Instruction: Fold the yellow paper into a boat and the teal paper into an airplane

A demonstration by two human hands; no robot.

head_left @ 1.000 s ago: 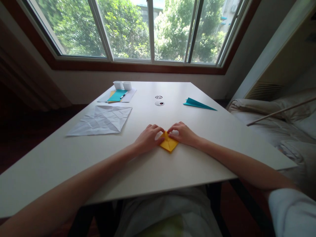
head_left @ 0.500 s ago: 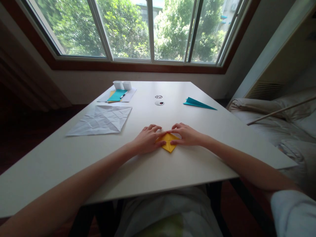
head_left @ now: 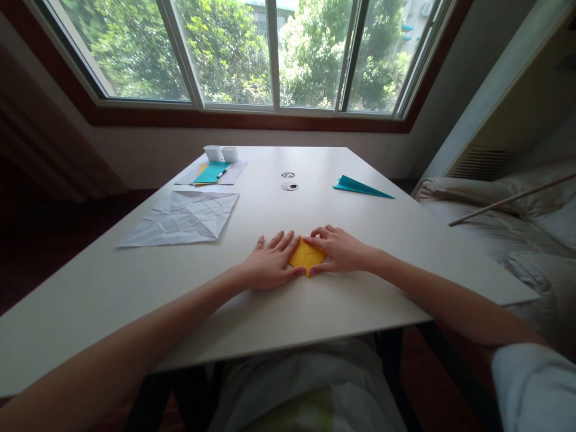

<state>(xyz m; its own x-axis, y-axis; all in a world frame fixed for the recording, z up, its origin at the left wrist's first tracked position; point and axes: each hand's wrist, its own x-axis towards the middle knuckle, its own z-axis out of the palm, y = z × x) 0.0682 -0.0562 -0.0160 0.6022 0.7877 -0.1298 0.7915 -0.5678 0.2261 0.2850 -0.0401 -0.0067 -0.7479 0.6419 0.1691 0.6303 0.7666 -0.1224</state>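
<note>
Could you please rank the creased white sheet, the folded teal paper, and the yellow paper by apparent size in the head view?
1. Creased white sheet, plainly largest.
2. Folded teal paper.
3. Yellow paper; partly covered by the left hand and right hand, so unsure against the teal.

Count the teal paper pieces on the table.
2. A folded teal paper lies at the far right; a flat teal sheet lies far left on a paper stack, near two white cups. More could hide underneath.

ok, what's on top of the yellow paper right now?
Both hands press on the yellow paper: the left hand lies flat over its left edge, the right hand covers its right side. Only the middle shows; the corners beneath the hands are hidden. It lies on the white table.
</note>
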